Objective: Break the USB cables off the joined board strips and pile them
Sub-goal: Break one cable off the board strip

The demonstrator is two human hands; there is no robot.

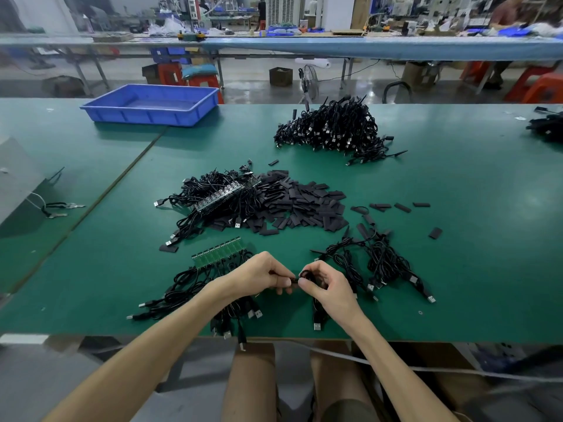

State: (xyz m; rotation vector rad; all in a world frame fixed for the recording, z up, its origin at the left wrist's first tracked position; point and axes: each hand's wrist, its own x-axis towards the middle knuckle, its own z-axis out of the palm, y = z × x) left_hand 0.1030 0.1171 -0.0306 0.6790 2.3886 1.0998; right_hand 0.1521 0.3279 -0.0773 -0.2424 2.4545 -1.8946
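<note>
Much seems left: both the left hand (pixel 259 274) and right hand (pixel 327 284) pinch one cable end (pixel 294 280) between their fingers above the desk (pixel 457 208), a big cable pile (pixel 332 129) lies apparently finished far back, yet the near board strip (pixel 219 252) and a farther strip (pixel 222 196) carry unbroken cables.

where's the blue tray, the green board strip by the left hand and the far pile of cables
blue tray (pixel 143 116), head view, on its front wall
green board strip (pixel 217 252), head view, middle of the row of boards
far cable pile (pixel 332 126), head view, middle of the heap
</note>
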